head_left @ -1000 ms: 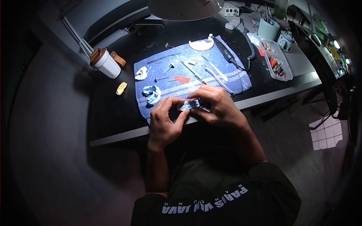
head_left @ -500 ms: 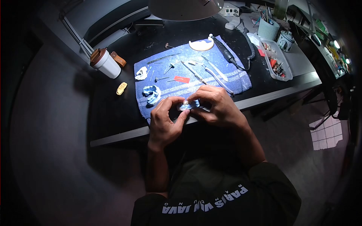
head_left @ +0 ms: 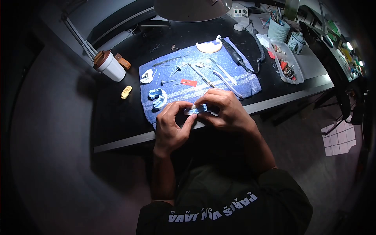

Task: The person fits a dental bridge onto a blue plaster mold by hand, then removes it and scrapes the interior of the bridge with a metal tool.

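Note:
Between both hands, at the near edge of the blue towel (head_left: 184,96), is a small blue-and-white dental model (head_left: 192,111). My left hand (head_left: 172,124) pinches its left side between thumb and forefinger. On the right side, my right hand (head_left: 225,109) grips the same model, its fingertips close to the left ones. A small pale tooth-like piece (head_left: 194,107) shows at the top of the model. Another blue-and-white model (head_left: 157,98) rests on the towel beyond my left hand, with a white model piece (head_left: 147,76) above it.
Metal tools (head_left: 201,75), a red sheet (head_left: 189,82) and a black handpiece (head_left: 235,55) lie on the towel. A white cup (head_left: 111,68) and a yellowish model (head_left: 126,92) stand left. A clear plastic box (head_left: 288,66) is at right, under a lamp (head_left: 192,9).
The fingertips of my left hand have shifted slightly over the pale piece, which now shows less. Both hands otherwise keep their places.

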Demonstrator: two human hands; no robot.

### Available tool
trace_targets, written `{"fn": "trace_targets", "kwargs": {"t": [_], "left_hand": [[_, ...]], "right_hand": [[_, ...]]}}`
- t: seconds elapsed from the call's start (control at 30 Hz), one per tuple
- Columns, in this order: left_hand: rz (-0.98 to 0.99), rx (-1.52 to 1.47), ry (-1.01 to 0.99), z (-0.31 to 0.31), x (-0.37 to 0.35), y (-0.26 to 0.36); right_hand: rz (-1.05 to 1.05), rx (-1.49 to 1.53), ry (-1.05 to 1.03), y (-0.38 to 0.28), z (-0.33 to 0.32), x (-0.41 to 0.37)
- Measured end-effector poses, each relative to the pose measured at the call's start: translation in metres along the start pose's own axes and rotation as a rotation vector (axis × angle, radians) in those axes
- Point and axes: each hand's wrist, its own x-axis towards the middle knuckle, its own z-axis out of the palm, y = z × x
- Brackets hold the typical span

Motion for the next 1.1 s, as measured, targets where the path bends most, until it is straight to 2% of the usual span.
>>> {"fn": "trace_targets", "kwargs": {"t": [0.07, 0.17, 0.37, 1.1], "left_hand": [[-0.001, -0.047, 0.048, 0.0036, 0.0003, 0.0004], [0.002, 0.005, 0.0, 0.0002, -0.0007, -0.0018], [-0.014, -0.007, -0.007, -0.0008, 0.0, 0.0021], [0.051, 0.03, -0.016, -0.0012, 0.0015, -0.0011]], "right_hand": [[-0.038, -0.001, -0.001, 0.005, 0.0011, -0.0007], [0.033, 0.009, -0.019, -0.0004, -0.0003, 0.0], [-0.019, -0.018, -0.011, 0.0022, -0.0004, 0.0], [-0.001, -0.031, -0.015, 0.0017, -0.0005, -0.0002]]}}
